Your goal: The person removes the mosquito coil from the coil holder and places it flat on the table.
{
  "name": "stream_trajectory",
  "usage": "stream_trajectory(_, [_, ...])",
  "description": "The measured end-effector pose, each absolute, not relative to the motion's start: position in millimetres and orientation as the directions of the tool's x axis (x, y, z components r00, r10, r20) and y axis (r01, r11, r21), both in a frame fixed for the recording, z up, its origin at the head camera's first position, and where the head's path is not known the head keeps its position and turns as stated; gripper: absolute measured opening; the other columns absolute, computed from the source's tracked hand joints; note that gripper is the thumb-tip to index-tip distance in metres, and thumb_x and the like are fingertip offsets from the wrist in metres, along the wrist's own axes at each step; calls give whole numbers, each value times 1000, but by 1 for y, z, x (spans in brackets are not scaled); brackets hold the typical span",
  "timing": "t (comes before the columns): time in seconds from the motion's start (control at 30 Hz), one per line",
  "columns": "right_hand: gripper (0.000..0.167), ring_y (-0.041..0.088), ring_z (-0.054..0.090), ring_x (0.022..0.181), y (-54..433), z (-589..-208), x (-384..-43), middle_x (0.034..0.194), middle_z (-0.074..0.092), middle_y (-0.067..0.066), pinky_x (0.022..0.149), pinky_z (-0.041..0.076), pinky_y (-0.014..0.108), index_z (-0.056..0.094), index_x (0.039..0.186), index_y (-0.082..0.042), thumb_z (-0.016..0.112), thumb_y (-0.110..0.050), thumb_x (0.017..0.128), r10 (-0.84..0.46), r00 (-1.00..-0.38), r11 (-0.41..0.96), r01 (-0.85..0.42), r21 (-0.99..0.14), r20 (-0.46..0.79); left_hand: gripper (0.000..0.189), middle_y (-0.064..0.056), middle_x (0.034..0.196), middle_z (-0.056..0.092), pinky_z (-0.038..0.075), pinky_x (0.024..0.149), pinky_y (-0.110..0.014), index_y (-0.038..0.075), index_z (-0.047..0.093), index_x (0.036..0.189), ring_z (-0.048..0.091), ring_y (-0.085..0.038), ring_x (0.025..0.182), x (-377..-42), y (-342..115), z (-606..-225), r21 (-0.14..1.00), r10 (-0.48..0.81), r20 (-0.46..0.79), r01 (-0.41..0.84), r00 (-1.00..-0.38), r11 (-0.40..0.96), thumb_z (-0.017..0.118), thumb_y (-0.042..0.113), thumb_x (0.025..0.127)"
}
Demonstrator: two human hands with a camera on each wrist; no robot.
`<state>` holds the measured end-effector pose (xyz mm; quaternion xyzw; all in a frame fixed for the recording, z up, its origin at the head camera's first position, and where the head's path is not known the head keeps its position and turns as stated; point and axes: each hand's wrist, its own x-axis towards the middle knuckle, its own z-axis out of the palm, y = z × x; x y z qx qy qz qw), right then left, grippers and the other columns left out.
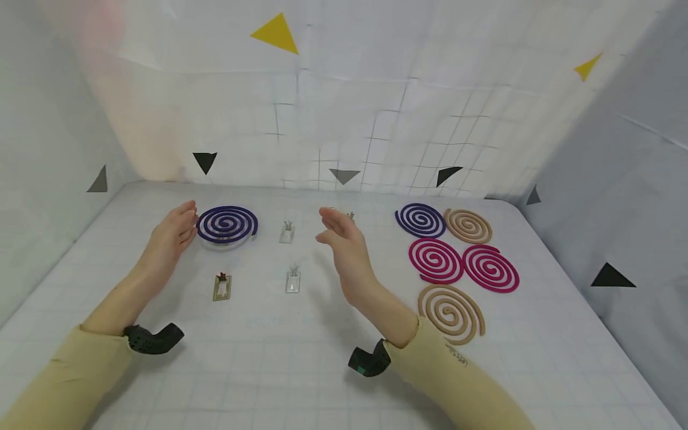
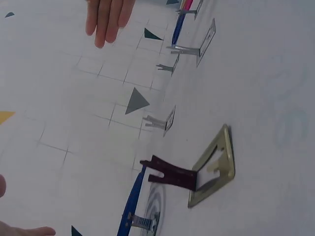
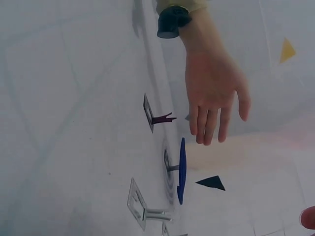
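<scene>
A dark blue mosquito coil (image 1: 226, 225) sits raised and flat on a small metal stand, seen edge-on in the right wrist view. Just left of it is my left hand (image 1: 169, 242), fingers straight and holding nothing; the right wrist view shows this left hand (image 3: 211, 88) with its palm visible. My right hand (image 1: 349, 257) hovers over the middle of the table, fingers extended, nothing in its grasp. Behind its fingertips a metal stand (image 1: 351, 215) is partly hidden. Between the hands are two silver stands (image 1: 287, 232), (image 1: 292, 279) and a brass-coloured stand (image 1: 222, 286) with a dark red upright prong.
On the right lie several flat coils: a blue coil (image 1: 421, 220), a tan coil (image 1: 468, 226), two pink coils (image 1: 436, 261), (image 1: 491, 269) and a nearer tan coil (image 1: 451, 314), partly beside my right forearm. White sheeted walls (image 1: 591, 179) enclose the table's back and sides.
</scene>
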<state>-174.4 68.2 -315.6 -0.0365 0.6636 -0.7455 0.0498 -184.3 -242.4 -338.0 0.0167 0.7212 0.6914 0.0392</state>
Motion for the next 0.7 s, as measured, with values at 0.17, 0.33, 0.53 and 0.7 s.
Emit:
stream_trajectory(0.17, [55, 12, 38, 144, 46, -318, -182, 151, 48, -4, 123, 24, 45, 52, 143, -14, 53, -2, 90, -108, -994, -129, 44, -991, -30, 77, -16, 167, -12, 5, 125, -30, 6, -6, 160, -6, -31, 154, -190, -257, -345, 996, 60, -60, -56, -996, 62, 35, 45, 108])
stream_trajectory(0.33, [55, 15, 39, 143, 20, -322, -187, 152, 48, -2, 121, 29, 44, 52, 143, -14, 53, -2, 90, -74, -996, -144, 68, -987, -57, 79, -15, 166, -15, 3, 125, -31, 6, -11, 159, -9, -32, 153, -192, -268, -351, 994, 86, -81, -74, -993, 84, 31, 49, 107])
stream_trajectory(0.53, [58, 17, 38, 145, -9, -330, -190, 153, 46, -1, 120, 32, 41, 49, 144, -12, 52, -2, 87, -52, -995, -162, 88, -983, -81, 79, -15, 165, -17, 2, 126, -35, 6, -12, 158, -10, -32, 153, -194, -272, -353, 990, 99, -98, -87, -990, 109, 28, 51, 107])
stream_trajectory(0.7, [62, 17, 36, 146, -25, -337, -193, 153, 47, -2, 120, 31, 40, 48, 146, -11, 52, -1, 85, -37, -995, -165, 103, -981, -98, 79, -14, 165, -17, 2, 126, -35, 7, -14, 158, -10, -32, 153, -195, -274, -355, 988, 106, -103, -89, -989, 124, 26, 52, 107])
